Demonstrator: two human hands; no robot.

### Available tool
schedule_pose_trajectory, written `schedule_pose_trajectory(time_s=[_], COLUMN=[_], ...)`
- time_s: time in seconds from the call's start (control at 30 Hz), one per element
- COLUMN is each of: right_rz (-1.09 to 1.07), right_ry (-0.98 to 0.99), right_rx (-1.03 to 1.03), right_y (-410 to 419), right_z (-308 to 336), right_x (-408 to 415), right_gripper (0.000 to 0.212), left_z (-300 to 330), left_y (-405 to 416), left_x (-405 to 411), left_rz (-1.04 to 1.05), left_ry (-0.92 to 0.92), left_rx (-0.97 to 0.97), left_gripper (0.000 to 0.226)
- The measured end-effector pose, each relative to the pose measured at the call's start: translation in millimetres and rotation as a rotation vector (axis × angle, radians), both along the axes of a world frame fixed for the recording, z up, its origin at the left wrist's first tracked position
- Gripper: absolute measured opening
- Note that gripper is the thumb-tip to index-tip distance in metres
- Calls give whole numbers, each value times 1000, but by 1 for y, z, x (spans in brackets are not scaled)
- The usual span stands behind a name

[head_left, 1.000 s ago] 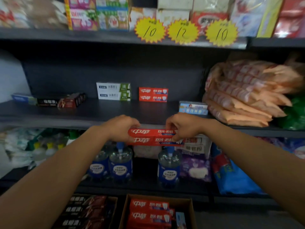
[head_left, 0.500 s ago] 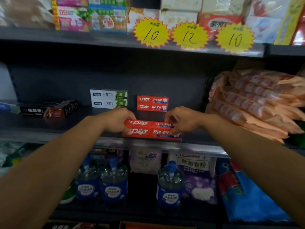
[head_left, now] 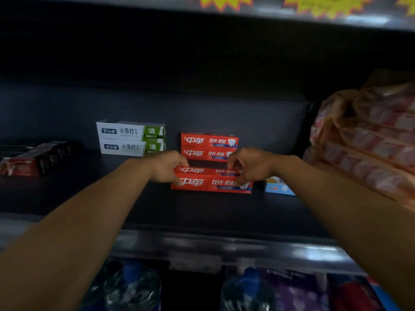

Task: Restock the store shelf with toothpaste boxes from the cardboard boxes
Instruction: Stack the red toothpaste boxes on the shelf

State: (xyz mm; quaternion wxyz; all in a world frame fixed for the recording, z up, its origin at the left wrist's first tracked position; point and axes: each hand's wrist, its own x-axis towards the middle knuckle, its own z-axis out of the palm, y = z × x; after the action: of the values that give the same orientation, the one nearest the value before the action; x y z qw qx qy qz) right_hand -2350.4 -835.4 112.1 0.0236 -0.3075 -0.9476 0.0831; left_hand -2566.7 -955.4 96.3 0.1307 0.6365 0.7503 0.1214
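While gripped at both ends, red boxes [head_left: 211, 181] sit low over the shelf [head_left: 89, 198], near its middle, just in front of the red stack [head_left: 208, 146] at the back wall.

Far left edge: dark boxes [head_left: 33, 160], lettering too blurred to read. Next along, white-and-green boxes [head_left: 131, 138], two high, marked 小苏打 and 清. Left hand [head_left: 167, 167] curled round the left end of the held pair, fingers [head_left: 178, 181] wrapped over the front face. Held pair and back stack both printed 中華, then 双钙·防蛀 and +50%. Right hand [head_left: 249, 168] pinching the right end, fingers bent. Beside it, a small blue box [head_left: 279, 188], print unreadable. Far right edge: pink packets [head_left: 368, 142] heaped up. Above, yellow starburst tags [head_left: 323, 5], cut off at the frame, figures not legible.

Step in hand, judging by position: setting down the pair. Whether already resting on the shelf or just above, cannot tell. Next move likely: slide back flush against the red stack, square the fronts, then release both ends together so nothing skews.
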Motion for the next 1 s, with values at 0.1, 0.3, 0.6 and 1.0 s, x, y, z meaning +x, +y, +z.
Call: schedule_pose_trajectory(time_s=[0.1,0.3,0.6,1.0], right_rz=[-6,-8,5,-21], right_ry=[2,25,-88,-70], right_rx=[14,48,342,460], right_y=[21,40,53,92], right_z=[-12,-11,-13,-22], right_x=[-10,-13,-17,-47], right_gripper=[40,39,27,34], left_z=[-12,-13,-17,-24], left_y=[22,39,59,102], left_x=[-9,-19,-25,-43], left_rz=[3,36,31,70], left_ry=[-9,62,232,437], left_rx=[-4,65,222,325], left_gripper=[39,57,53,31])
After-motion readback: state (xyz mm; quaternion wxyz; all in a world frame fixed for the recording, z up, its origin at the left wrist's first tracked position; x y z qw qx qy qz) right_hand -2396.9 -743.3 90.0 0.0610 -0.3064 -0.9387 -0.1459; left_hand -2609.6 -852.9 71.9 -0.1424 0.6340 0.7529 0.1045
